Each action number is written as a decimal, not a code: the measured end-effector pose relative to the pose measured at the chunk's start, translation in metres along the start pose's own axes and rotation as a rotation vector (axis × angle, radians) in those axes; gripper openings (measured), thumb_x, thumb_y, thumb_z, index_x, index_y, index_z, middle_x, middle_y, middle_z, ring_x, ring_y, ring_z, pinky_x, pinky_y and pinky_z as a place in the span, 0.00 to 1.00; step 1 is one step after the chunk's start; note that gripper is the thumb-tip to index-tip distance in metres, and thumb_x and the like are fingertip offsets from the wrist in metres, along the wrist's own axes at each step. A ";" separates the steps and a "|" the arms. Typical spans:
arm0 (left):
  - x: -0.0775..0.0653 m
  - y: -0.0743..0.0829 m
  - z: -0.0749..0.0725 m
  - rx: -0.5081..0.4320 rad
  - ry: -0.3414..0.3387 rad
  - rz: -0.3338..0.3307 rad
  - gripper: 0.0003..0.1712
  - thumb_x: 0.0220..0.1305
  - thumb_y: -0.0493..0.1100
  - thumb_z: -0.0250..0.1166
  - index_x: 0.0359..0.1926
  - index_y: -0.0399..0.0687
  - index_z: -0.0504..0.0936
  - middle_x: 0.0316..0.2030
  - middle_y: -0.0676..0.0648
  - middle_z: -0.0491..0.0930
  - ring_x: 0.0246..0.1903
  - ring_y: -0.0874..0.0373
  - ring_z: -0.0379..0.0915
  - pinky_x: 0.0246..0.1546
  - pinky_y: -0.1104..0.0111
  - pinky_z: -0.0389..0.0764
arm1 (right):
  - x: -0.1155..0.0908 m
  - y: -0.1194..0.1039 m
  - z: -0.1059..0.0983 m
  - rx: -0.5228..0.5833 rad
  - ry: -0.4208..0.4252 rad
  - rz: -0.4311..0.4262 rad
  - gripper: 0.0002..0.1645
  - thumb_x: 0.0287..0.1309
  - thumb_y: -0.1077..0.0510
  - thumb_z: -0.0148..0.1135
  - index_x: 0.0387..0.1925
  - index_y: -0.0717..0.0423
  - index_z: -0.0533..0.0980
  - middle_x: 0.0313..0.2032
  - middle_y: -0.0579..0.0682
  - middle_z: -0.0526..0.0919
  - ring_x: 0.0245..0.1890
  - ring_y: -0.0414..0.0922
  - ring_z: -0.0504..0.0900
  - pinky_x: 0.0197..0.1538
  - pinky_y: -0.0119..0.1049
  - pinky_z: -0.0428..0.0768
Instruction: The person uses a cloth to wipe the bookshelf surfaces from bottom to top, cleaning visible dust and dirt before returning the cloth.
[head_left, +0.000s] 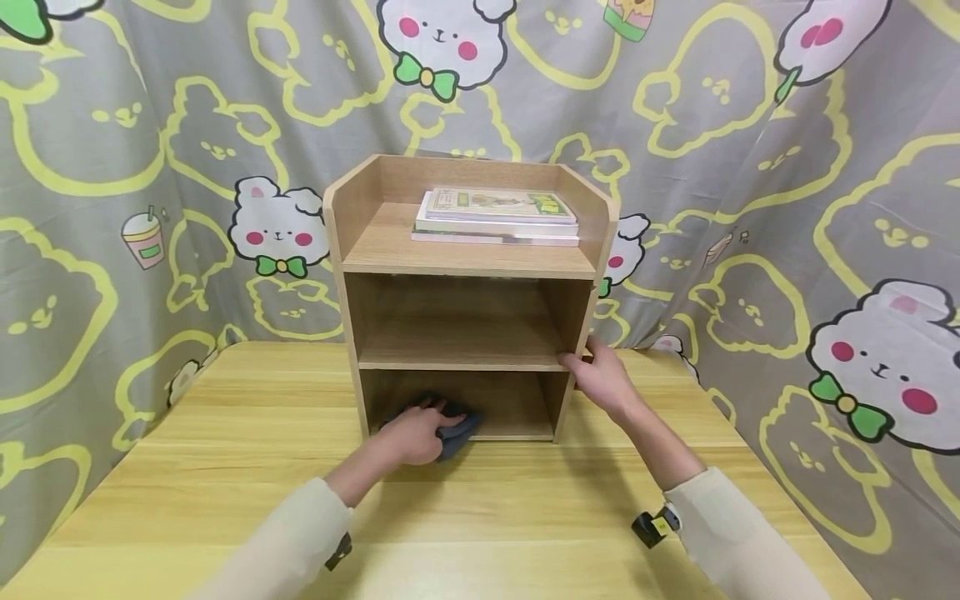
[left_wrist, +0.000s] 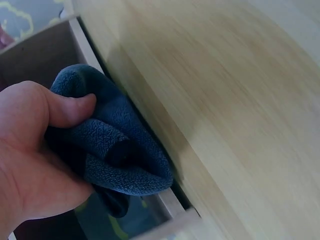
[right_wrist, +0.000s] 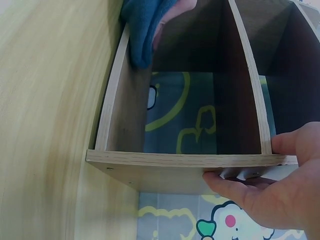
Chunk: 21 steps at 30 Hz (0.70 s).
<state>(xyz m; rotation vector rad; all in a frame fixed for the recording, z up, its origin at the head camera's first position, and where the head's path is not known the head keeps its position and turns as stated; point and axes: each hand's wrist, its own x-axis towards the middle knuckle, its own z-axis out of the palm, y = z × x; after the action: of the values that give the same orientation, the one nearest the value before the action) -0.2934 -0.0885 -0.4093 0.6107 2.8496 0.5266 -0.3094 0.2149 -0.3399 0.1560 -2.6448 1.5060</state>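
A small wooden shelf unit (head_left: pixel 465 364) stands on the table, with two open compartments below its top tray. At the lower compartment, on the left side, my left hand (head_left: pixel 416 432) holds a dark blue cloth (left_wrist: pixel 125 155). In the left wrist view the thumb presses the bunched cloth, which hangs over the front edge of the bottom board; the other fingertips are hidden behind it. My right hand (right_wrist: pixel 280 185) grips the right side panel (right_wrist: pixel 190 160) near the middle board, thumb inside and fingers round the outer face.
A stack of several books (head_left: pixel 495 217) lies on the shelf's top tray. The light wood table (head_left: pixel 480 508) extends in front and to both sides. Behind and beside it hangs a grey patterned curtain (head_left: pixel 300 133). Each wrist wears a small black camera (head_left: pixel 651 528).
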 end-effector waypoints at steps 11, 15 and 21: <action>-0.015 -0.026 -0.012 -0.001 0.071 -0.024 0.36 0.59 0.28 0.50 0.69 0.49 0.75 0.69 0.24 0.65 0.64 0.32 0.70 0.49 0.57 0.71 | 0.001 0.001 0.001 0.001 0.001 -0.001 0.34 0.69 0.52 0.55 0.71 0.62 0.64 0.64 0.67 0.75 0.61 0.60 0.79 0.58 0.55 0.80; -0.014 -0.018 -0.011 0.007 0.108 -0.068 0.33 0.56 0.30 0.55 0.65 0.41 0.79 0.60 0.29 0.78 0.41 0.43 0.77 0.39 0.60 0.72 | 0.001 0.001 0.002 -0.007 0.002 0.001 0.34 0.69 0.52 0.55 0.71 0.62 0.64 0.64 0.67 0.75 0.61 0.60 0.79 0.57 0.53 0.81; -0.009 0.003 -0.001 0.100 0.137 -0.191 0.23 0.58 0.35 0.62 0.56 0.34 0.81 0.53 0.29 0.80 0.52 0.30 0.76 0.51 0.35 0.74 | 0.000 0.000 0.000 -0.004 -0.003 0.011 0.34 0.70 0.52 0.55 0.72 0.62 0.63 0.65 0.67 0.74 0.62 0.60 0.78 0.57 0.53 0.81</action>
<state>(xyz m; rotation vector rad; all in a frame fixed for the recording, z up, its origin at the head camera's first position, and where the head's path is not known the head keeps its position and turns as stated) -0.2846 -0.0903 -0.4061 0.3227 3.0358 0.4112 -0.3098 0.2148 -0.3397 0.1442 -2.6557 1.5047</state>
